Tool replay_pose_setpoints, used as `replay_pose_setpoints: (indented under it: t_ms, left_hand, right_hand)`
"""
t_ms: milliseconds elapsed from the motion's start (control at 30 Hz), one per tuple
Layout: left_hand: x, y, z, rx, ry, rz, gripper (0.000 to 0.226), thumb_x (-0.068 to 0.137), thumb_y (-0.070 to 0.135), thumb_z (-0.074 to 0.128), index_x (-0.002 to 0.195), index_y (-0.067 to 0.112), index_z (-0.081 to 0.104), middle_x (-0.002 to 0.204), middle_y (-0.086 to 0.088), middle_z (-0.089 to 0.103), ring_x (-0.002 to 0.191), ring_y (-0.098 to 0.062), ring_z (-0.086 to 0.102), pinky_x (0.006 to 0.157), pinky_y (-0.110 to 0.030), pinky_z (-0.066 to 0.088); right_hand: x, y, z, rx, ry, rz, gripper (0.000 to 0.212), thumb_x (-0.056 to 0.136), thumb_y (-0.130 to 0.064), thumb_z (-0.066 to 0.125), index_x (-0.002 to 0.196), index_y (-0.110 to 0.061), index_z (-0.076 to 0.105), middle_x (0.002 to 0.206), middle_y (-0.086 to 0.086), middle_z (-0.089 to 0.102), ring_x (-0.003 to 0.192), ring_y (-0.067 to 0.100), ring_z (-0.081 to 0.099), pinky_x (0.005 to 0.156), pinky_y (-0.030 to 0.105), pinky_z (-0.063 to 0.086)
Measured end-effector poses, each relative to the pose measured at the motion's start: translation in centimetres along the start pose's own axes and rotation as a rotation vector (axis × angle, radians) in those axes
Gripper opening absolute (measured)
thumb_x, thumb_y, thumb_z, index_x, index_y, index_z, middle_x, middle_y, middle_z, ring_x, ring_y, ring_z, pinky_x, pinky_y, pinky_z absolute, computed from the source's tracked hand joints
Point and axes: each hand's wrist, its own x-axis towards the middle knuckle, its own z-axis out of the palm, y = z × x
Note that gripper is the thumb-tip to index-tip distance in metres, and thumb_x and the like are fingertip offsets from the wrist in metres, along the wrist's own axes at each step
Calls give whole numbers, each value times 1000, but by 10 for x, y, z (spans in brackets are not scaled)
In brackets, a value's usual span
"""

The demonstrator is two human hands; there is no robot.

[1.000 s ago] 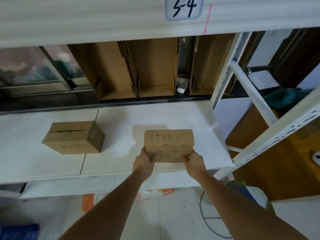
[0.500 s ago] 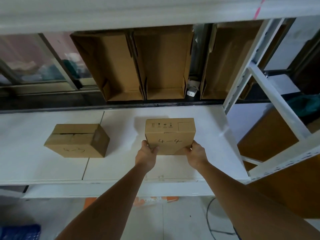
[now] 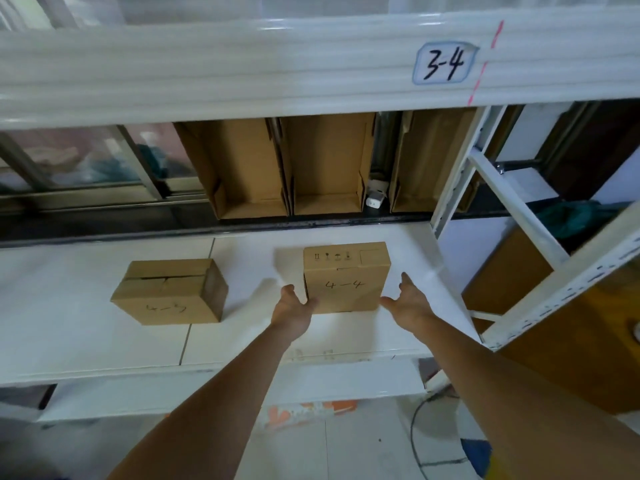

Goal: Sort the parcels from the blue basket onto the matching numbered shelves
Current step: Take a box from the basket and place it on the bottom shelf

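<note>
Parcel marked "4-4" (image 3: 346, 278): brown cardboard box, resting flat on white shelf (image 3: 86, 344), right of centre, handling symbols printed along its far top edge.

Left hand (image 3: 294, 306): fingers loose and spread, fingertips touching or just beside the lower left corner of parcel marked "4-4"; no grip apparent.

Right hand (image 3: 408, 301): fingers straight and released, just beside the right face of the same parcel, a small gap visible between.

Parcel marked "4-3" (image 3: 169, 292): second brown cardboard box, on the same shelf, well left of the first, turned slightly, top flaps closed with a seam showing.

Upper shelf edge (image 3: 242, 71): white, ribbed, overhead, bearing handwritten label "3-4" (image 3: 444, 65) with a red dashed mark just right of it.

Flattened cartons (image 3: 322, 164): three, open-faced, standing upright behind the shelf against a window frame.

White plug adapter (image 3: 375, 199): between the middle and right cartons, low down.

Shelf upright (image 3: 561, 289): white perforated metal, slanting at right.

Floor below: pale tiles, black cable (image 3: 415, 441), orange-patterned scrap (image 3: 311, 410) under the shelf front.
</note>
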Motion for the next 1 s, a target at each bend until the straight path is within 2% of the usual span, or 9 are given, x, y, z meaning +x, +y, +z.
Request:
replay_pose_setpoints:
  t_ms: [100, 300, 500, 633, 700, 867, 1000]
  left_hand:
    - [-26, -5, -19, 28, -47, 2, 79, 100, 40, 59, 159, 13, 16, 157, -10, 39, 135, -30, 47, 92, -31, 41]
    - [-94, -2, -78, 151, -121, 98, 78, 99, 42, 59, 158, 11, 17, 159, -11, 36, 138, -31, 44, 102, -34, 41]
    - [-176, 0, -133, 553, -212, 255, 82, 96, 59, 56, 160, 19, 24, 165, -5, 28, 147, -27, 34, 117, -36, 33]
    - [-243, -5, -148, 947, -116, 402, 84, 94, 70, 46, 159, 19, 28, 165, -2, 29, 151, -28, 27, 123, -43, 19]
    - [-273, -13, -147, 1056, -85, 452, 85, 93, 74, 42, 158, 20, 31, 164, -1, 32, 149, -26, 31, 122, -42, 23]
    - [-327, -23, -137, 1014, -41, 438, 87, 92, 76, 38, 160, 22, 25, 166, -1, 29, 149, -25, 31, 121, -40, 27]
    - [-365, -13, -130, 1057, 48, 487, 83, 94, 74, 37, 158, 22, 28, 163, -1, 35, 145, -26, 37, 119, -42, 30]
  right_hand:
    - [-36, -1, -14, -123, 12, -12, 82, 101, -32, 58, 162, -16, 6, 160, 12, 34, 138, 34, 46, 105, 35, 44]
    - [-138, 0, -46, -322, 40, -47, 72, 102, -43, 52, 160, -17, 18, 165, 8, 24, 149, 33, 30, 117, 40, 31]
    - [-245, -1, -66, -556, 7, -80, 72, 102, -51, 46, 160, -18, 19, 166, 6, 21, 152, 28, 23, 120, 42, 25]
    - [-298, 1, -78, -679, -5, -158, 74, 101, -57, 42, 159, -16, 21, 164, 8, 27, 150, 28, 25, 120, 41, 25]
    - [-320, 8, -82, -718, -8, -188, 76, 100, -61, 40, 159, -16, 23, 162, 8, 30, 148, 29, 27, 121, 41, 26]
    - [-363, 27, -99, -740, 4, -265, 69, 98, -63, 40, 150, -19, 39, 144, 8, 50, 131, 26, 44, 111, 40, 38]
    - [-394, 39, -115, -766, 19, -256, 70, 98, -64, 37, 152, -20, 35, 147, 8, 47, 134, 27, 44, 113, 43, 38]
